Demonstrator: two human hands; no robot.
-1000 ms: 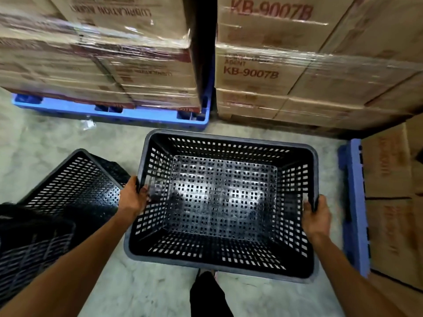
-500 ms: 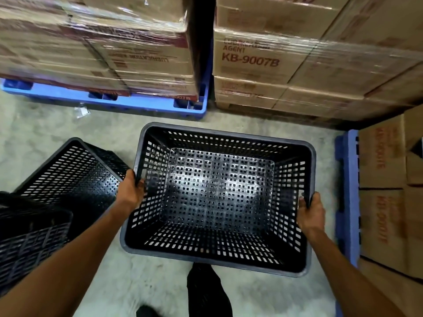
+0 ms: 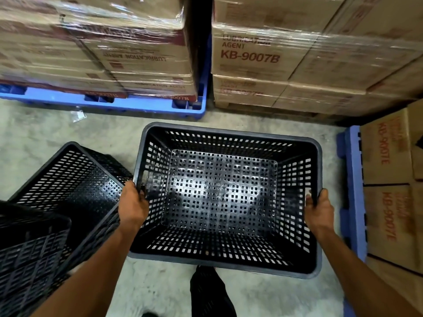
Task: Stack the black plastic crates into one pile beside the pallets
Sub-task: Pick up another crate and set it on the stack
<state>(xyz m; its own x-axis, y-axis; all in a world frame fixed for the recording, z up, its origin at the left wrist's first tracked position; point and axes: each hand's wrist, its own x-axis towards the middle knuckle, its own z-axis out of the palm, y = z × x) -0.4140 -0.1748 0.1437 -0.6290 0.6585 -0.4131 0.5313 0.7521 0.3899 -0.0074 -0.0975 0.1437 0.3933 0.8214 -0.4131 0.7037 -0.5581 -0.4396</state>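
Observation:
A black perforated plastic crate [image 3: 229, 136] hangs upright over the concrete floor, open side up and empty. My left hand [image 3: 134, 205] is shut on its left rim and my right hand [image 3: 319, 209] on its right rim. To the left a second black crate [image 3: 68, 177] lies tilted on the floor. A third black crate [image 3: 29, 255] sits at the lower left, partly cut off by the frame edge.
Shrink-wrapped cardboard boxes on a blue pallet [image 3: 146, 107] stand ahead on the left, and more boxes [image 3: 258, 62] ahead on the right. Another blue pallet [image 3: 352, 191] with boxes lines the right side. My dark trouser leg [image 3: 208, 291] shows below the held crate.
The view has shifted slightly and the held crate has moved a little to the right and forward, toward the pallets. Both hands keep their grip on its rims.

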